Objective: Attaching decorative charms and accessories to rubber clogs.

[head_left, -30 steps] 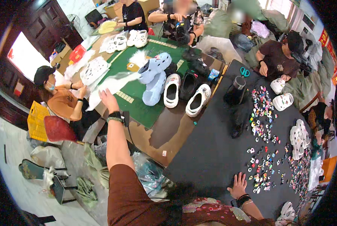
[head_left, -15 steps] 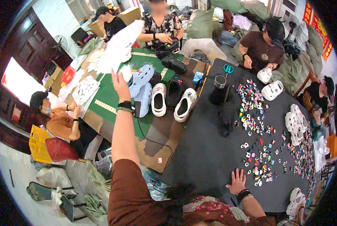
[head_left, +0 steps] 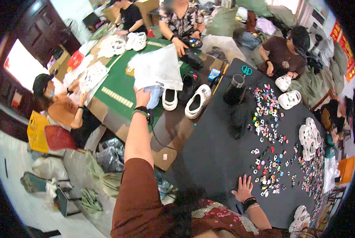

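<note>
My left hand reaches far out over the green mat and pinches the near edge of a white translucent plastic bag. The bag lies spread over a pair of blue clogs, so most of them is hidden. A white clog shows partly from under the bag's right side, and another white clog stands uncovered further right. Dark shoes sit between and behind them. On the black table my right hand rests flat with its fingers spread, holding nothing, left of the scattered small colourful shoe charms.
White clogs stand beside the charms on the black table. Teal scissors and a dark cup are at its far end. Several co-workers sit around both tables, one in orange handling white pieces at the left.
My left hand has brought the raised plastic bag down to the right, over the blue clogs. The far co-worker's hand has moved toward the bag. My right hand stays flat on the table.
</note>
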`<action>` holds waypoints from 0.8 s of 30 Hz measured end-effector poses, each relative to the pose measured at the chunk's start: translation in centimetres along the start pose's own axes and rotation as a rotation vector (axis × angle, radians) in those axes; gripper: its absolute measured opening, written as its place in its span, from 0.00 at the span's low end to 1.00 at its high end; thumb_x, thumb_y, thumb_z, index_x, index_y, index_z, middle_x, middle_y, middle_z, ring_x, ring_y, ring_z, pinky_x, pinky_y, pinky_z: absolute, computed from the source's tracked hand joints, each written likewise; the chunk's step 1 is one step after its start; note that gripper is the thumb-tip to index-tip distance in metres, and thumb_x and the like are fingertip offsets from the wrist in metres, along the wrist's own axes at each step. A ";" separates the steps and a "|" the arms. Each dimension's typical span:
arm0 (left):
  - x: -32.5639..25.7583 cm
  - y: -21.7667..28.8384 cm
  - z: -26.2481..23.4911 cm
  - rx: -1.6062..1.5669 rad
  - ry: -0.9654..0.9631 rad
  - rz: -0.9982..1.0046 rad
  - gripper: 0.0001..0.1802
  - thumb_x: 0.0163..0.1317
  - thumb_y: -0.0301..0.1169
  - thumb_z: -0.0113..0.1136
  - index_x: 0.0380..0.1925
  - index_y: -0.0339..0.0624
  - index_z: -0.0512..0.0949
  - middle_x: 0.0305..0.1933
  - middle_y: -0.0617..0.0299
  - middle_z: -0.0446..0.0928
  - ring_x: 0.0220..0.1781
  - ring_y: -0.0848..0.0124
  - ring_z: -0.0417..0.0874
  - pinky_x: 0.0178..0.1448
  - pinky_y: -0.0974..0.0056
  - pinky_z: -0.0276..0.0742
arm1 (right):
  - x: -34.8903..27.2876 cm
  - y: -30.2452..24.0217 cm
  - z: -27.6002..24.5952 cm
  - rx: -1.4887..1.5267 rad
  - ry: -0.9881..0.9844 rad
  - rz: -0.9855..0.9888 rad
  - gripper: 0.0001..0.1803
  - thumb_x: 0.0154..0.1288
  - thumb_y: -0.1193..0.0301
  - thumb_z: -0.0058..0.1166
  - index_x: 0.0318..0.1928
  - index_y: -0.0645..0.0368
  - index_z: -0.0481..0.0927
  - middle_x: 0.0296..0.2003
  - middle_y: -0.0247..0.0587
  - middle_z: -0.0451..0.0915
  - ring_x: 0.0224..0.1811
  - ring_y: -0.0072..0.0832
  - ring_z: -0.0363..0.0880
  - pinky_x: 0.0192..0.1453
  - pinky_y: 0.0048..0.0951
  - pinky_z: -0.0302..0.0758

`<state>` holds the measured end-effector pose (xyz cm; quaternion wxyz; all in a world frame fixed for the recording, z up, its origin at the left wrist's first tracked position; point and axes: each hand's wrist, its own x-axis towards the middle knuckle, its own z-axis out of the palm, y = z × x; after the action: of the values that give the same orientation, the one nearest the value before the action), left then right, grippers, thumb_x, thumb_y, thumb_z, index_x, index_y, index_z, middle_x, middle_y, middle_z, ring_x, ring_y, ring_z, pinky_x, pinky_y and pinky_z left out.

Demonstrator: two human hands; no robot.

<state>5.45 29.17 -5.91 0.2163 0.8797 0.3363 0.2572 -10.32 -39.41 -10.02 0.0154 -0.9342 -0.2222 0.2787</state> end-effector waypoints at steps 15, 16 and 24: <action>-37.7 -24.1 -9.5 0.330 -0.329 -0.523 0.16 0.50 0.39 0.49 0.33 0.44 0.82 0.37 0.46 0.78 0.42 0.49 0.78 0.49 0.53 0.74 | 1.7 -1.6 0.7 -0.103 -0.048 -0.022 0.50 0.56 0.55 0.52 0.69 0.57 0.36 0.70 0.48 0.25 0.71 0.52 0.21 0.66 0.62 0.37; -40.5 -22.2 -6.6 0.120 -0.249 -0.735 0.15 0.50 0.37 0.49 0.32 0.44 0.82 0.37 0.46 0.79 0.43 0.49 0.79 0.50 0.53 0.74 | 1.5 0.5 1.2 -0.147 -0.039 -0.001 0.49 0.58 0.53 0.49 0.69 0.57 0.34 0.70 0.48 0.24 0.71 0.52 0.19 0.66 0.62 0.37; -50.8 -22.8 -8.9 0.183 -0.342 -1.027 0.15 0.47 0.35 0.52 0.30 0.42 0.83 0.38 0.44 0.79 0.44 0.50 0.79 0.52 0.54 0.73 | 1.4 0.6 1.7 -0.215 -0.045 0.032 0.47 0.61 0.50 0.43 0.69 0.56 0.33 0.70 0.50 0.25 0.71 0.55 0.21 0.67 0.59 0.38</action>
<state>-43.42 10.77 -27.21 0.2884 0.6471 0.7034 -0.0584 -9.92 -39.51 -12.28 -0.0941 -0.9274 -0.2362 0.2744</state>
